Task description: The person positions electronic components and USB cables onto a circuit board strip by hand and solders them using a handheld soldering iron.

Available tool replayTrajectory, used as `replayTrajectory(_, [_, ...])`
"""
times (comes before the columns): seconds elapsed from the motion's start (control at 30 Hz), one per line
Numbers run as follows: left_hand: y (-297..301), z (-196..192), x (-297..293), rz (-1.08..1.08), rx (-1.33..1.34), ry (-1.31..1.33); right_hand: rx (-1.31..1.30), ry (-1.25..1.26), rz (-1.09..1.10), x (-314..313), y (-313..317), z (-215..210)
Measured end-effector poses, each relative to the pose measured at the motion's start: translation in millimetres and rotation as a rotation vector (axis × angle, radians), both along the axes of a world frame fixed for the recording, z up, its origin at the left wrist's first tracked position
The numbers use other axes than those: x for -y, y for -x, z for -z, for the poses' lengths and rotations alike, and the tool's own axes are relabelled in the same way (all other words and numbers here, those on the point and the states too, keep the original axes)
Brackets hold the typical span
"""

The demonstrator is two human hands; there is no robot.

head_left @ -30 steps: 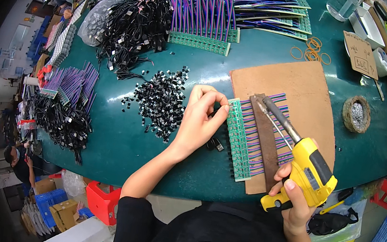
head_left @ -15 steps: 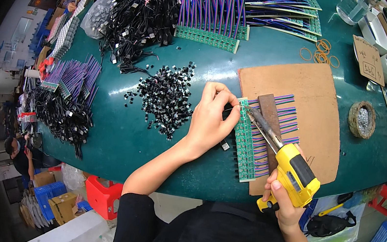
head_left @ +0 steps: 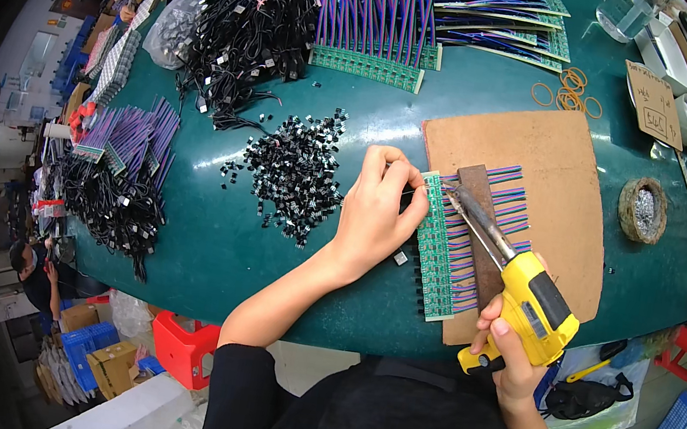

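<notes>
Soldering work on a dark green desk (head_left: 206,257), seen from above. The right hand (head_left: 507,360) is clenched around the grip of a yellow soldering gun (head_left: 525,297), whose long metal tip reaches to the far left and meets the far end of a green circuit-board strip (head_left: 436,245). The strip lies on a brown cardboard sheet (head_left: 562,157), with purple and blue wires (head_left: 479,251) running off it to the right; a dark flat bar (head_left: 482,225) lies across those wires. The left hand (head_left: 379,211) rests just left of the strip, fingers curled and pinched together at its far end, right beside the gun's tip; what the fingertips pinch is too small to tell. A heap of small black connectors (head_left: 297,173) lies on the desk to the left of this hand. Farther off lie a tangle of black cables (head_left: 246,34) and more green strips with purple wires (head_left: 379,26). To the right of the cardboard stands a round holder of metal wool (head_left: 644,210), and orange rubber bands (head_left: 568,88) lie at the far side.
</notes>
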State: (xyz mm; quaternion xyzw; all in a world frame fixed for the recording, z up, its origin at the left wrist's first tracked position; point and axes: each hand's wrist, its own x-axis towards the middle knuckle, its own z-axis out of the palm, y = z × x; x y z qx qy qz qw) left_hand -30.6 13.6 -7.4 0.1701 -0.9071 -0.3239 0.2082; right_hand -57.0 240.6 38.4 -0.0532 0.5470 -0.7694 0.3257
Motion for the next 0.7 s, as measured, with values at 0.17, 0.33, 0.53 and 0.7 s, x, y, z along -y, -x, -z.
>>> replayTrajectory(0.17, [-0.1, 1.0, -0.2, 0.004, -0.017, 0.033, 0.013, -0.006, -0.003, -2.0, -0.8, 0.3])
replayTrajectory(0.33, [-0.9, 1.2, 1.2, 0.028, -0.057, 0.025, 0.018, 0.014, 0.014, -5.6, -0.9, 1.3])
replayTrajectory(0.53, [0.2, 1.0, 3.2, 0.075, -0.066, 0.042, 0.016, 0.03, 0.012, -8.4, 1.2, 1.2])
replayTrajectory(0.7, [0.0, -0.5, 7.1, 0.124, -0.066, 0.021, 0.013, 0.023, 0.006, -8.6, 1.1, 0.4])
